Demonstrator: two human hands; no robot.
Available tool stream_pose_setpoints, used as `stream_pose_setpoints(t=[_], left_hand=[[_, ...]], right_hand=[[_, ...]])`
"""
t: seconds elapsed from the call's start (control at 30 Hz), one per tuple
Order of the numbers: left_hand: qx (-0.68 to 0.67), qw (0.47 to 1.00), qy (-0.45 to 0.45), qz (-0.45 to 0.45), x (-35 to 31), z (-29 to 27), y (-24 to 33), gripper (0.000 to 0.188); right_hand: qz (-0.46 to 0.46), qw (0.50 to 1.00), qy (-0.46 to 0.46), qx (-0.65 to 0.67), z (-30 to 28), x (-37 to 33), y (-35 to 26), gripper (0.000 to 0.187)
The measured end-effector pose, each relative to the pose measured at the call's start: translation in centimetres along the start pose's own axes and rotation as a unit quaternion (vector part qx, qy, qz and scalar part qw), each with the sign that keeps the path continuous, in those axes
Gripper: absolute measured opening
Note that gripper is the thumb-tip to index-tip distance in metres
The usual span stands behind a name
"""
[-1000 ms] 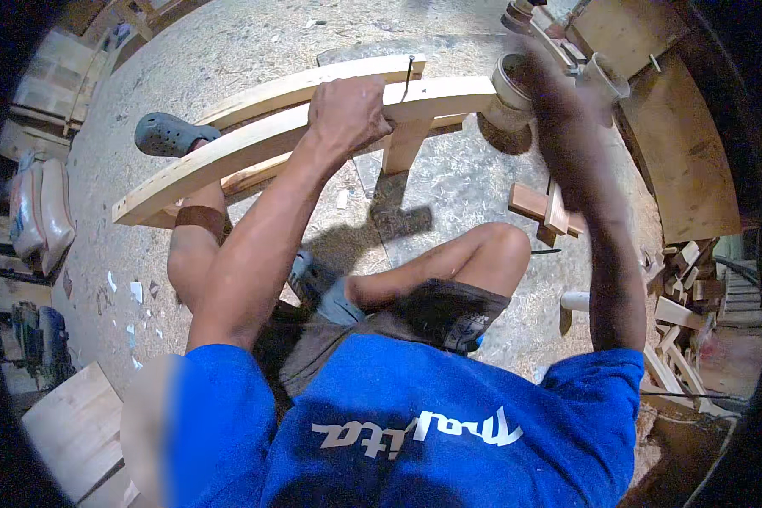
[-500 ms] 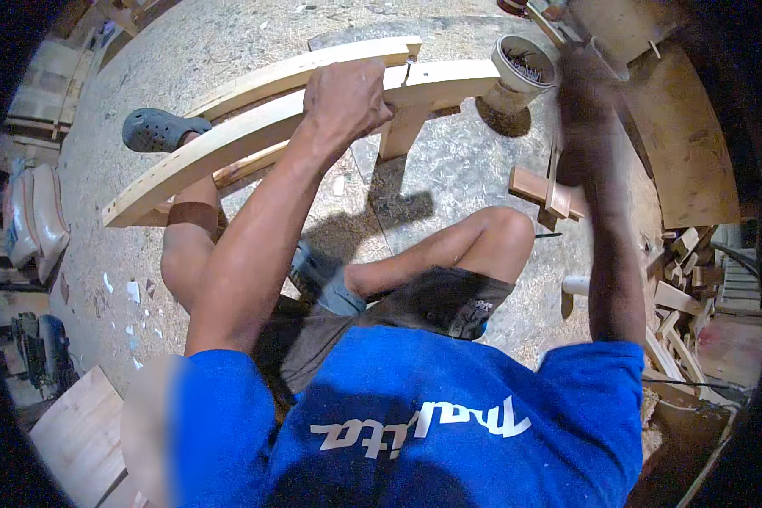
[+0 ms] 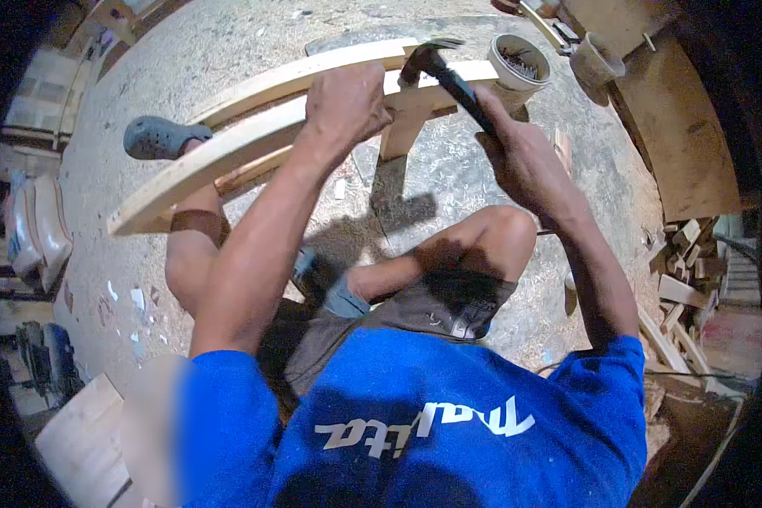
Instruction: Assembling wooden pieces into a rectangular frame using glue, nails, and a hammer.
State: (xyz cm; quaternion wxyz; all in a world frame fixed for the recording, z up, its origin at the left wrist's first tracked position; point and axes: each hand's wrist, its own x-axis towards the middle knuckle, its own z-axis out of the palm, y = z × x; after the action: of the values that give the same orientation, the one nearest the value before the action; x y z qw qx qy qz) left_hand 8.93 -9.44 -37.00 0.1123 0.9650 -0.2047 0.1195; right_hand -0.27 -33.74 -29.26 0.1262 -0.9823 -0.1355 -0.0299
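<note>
Head view: left hand (image 3: 345, 106) clenches the curved wooden frame (image 3: 237, 148), set over the left leg (image 3: 193, 261) — probably to steady it — while the right hand (image 3: 527, 162) wraps a hammer (image 3: 459, 88) poised above; a bucket (image 3: 525, 84) stands close, perhaps for easy reach.

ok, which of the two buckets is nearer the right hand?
The bucket of nails, just beyond the right hand, by the wooden frame; the other bucket sits farther right, near the brown panel.
</note>
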Motion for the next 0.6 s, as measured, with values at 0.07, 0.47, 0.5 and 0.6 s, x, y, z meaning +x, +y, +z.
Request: stream_pose_setpoints(t=[0.07,0.47,0.5,0.6], left_hand=[[-0.046,0.995,0.074,0.042,-0.6,1.2,0.1,0.040],[-0.001,0.994,0.093,0.063,0.5,1.5,0.2,0.024],[0.030,0.980,0.178,0.079,1.2,1.7,-0.5,0.021],[0.002,0.996,0.078,0.045,0.9,-0.3,0.0,0.023]], right_hand=[[-0.074,0.988,0.101,0.094,-0.6,-0.2,0.3,0.040],[0.009,0.998,0.023,0.061,2.1,-2.9,1.7,0.049],[0.010,0.988,0.078,0.137,0.3,-4.5,0.7,0.050],[0.121,0.943,0.195,0.242,1.3,-11.3,1.3,0.048]])
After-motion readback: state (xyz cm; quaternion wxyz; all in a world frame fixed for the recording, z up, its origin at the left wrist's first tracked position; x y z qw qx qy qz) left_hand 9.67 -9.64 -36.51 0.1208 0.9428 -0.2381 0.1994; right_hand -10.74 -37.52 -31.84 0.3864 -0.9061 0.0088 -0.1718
